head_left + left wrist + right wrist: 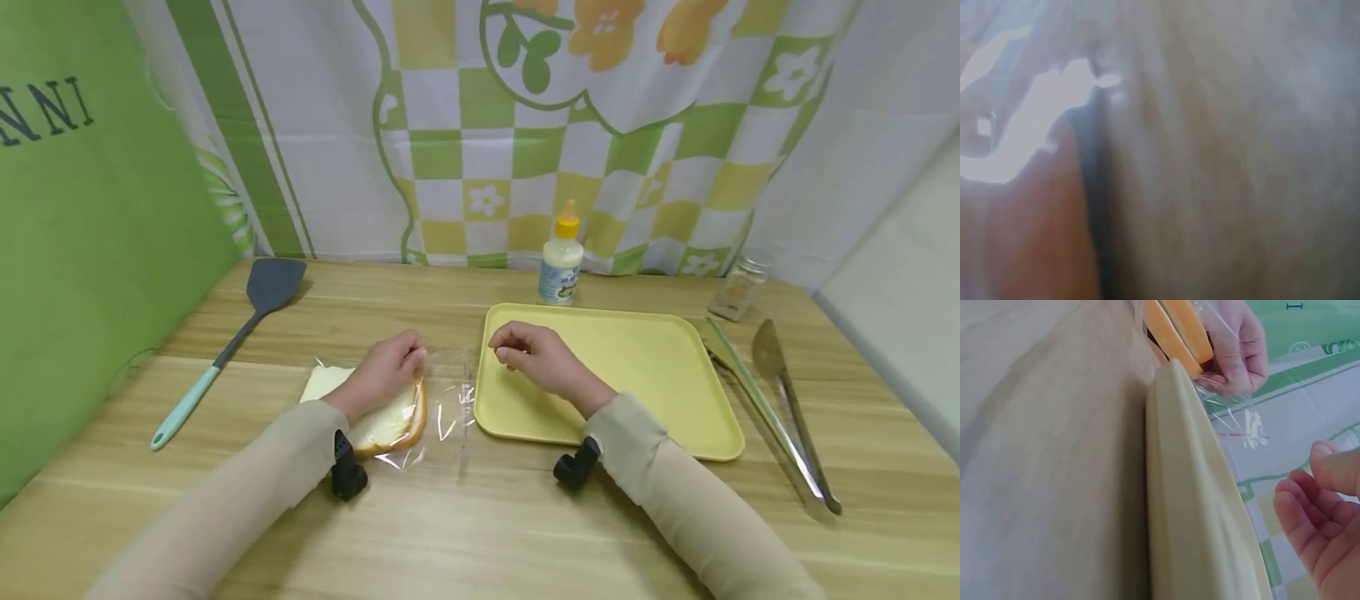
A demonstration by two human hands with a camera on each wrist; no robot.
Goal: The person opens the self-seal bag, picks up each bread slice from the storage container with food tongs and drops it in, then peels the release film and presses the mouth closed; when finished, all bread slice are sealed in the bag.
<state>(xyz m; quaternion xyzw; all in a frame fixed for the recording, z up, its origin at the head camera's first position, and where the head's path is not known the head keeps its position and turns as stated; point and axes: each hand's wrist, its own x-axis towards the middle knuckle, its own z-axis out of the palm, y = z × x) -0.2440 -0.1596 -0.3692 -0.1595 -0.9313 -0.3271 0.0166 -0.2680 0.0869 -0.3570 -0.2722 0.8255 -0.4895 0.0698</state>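
Sliced bread (pixel 375 429) lies on the table in a clear plastic bag (pixel 447 400); the right wrist view shows the orange-brown crusts (pixel 1179 334) of two slices. Over the bag is my left hand (pixel 382 371), its curled fingers and thumb pinching the clear film beside the bread. Above the left end of a yellow tray (pixel 637 358) I hold my right hand (pixel 546 360), fingers loosely bent, nothing in them. Blur fills the left wrist view, where only glare on the plastic and an orange-brown patch stand out.
A turner (pixel 255 312) with a mint handle lies at the left. Behind the tray stands a squeeze bottle (pixel 560 262) with a yellow cap. Metal tongs (pixel 787 400) lie right of the tray, near a shaker jar (pixel 741 285). A patterned curtain (pixel 487 150) hangs behind.
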